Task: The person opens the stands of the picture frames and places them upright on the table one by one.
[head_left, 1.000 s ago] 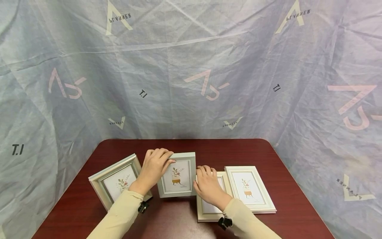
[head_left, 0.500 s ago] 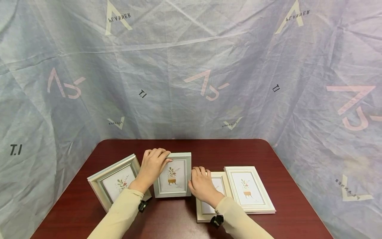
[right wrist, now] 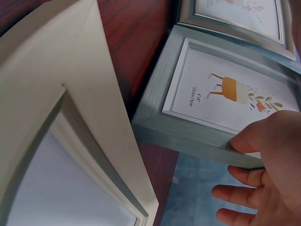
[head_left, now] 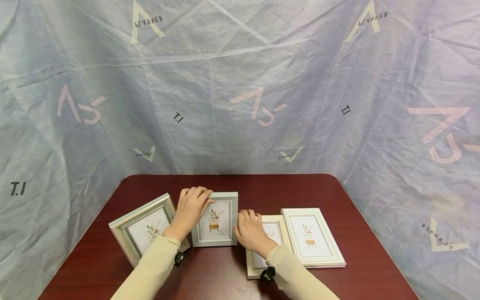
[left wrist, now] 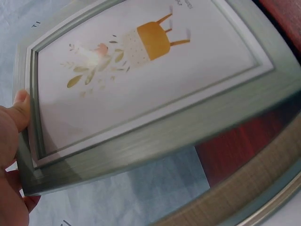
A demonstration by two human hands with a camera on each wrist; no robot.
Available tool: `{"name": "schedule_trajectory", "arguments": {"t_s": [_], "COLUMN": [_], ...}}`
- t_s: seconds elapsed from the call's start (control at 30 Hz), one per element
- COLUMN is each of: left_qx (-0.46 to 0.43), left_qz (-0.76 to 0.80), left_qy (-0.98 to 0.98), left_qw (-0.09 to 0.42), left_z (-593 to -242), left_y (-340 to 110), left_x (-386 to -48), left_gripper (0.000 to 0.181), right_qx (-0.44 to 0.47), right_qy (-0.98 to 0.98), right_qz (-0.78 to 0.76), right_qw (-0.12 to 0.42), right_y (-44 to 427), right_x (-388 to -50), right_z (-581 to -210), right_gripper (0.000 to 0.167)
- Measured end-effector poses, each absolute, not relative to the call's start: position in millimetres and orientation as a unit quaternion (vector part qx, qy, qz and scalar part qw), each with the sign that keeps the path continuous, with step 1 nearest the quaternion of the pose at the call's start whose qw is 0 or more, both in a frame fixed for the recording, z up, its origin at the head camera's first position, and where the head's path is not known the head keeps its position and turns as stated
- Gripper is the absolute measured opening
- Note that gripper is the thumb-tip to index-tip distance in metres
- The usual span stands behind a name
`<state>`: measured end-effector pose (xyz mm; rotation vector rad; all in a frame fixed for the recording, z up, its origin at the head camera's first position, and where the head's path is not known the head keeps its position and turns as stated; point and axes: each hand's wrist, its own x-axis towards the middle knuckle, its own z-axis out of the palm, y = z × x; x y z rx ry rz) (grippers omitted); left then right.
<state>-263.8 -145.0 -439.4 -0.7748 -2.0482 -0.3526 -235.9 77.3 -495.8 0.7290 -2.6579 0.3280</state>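
A grey-green picture frame [head_left: 215, 219] with a potted-plant print stands upright on the table, facing me. My left hand [head_left: 190, 210] grips its upper left corner, the thumb [left wrist: 19, 110] on the front and fingers behind. At its right edge is my right hand [head_left: 252, 231]; the thumb [right wrist: 254, 136] lies on the front border and the index finger bends against the side, while the other fingers extend past the edge. Left of it, a champagne-coloured picture frame [head_left: 119, 227] stands tilted, partly hidden by my left arm.
Right of my right hand, a cream picture frame [head_left: 258, 273] lies face up, partly covered by that hand and arm. A white picture frame [head_left: 335, 246] lies beside it, touching or slightly overlapping. Both are on the dark red table [head_left: 285, 189], with a grey printed curtain [head_left: 210, 137] behind.
The grey-green frame has shifted left, closer to the champagne frame, and straightened with its base on the table. Both hands moved left with it, the right one more. The other frames stayed put.
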Motion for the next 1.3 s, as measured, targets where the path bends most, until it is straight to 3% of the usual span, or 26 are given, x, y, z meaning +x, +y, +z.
{"name": "schedule_trajectory", "arguments": {"t_s": [0.73, 1.3], "left_qx": [-0.284, -0.255], "left_qz": [-0.126, -0.101], "left_qy": [-0.835, -0.859], "left_qw": [0.455, 0.433], "left_z": [-445, -450], "left_y": [-155, -156], "left_x": [-275, -278], "left_gripper": [0.030, 0.031], "right_qx": [0.245, 0.241], "right_qy": [-0.950, -0.950], "right_qz": [0.110, 0.108], "right_qw": [0.160, 0.165], "right_y": [58, 54], "right_x": [-249, -253], "right_z": [-497, -500], "right_gripper": [0.029, 0.030]}}
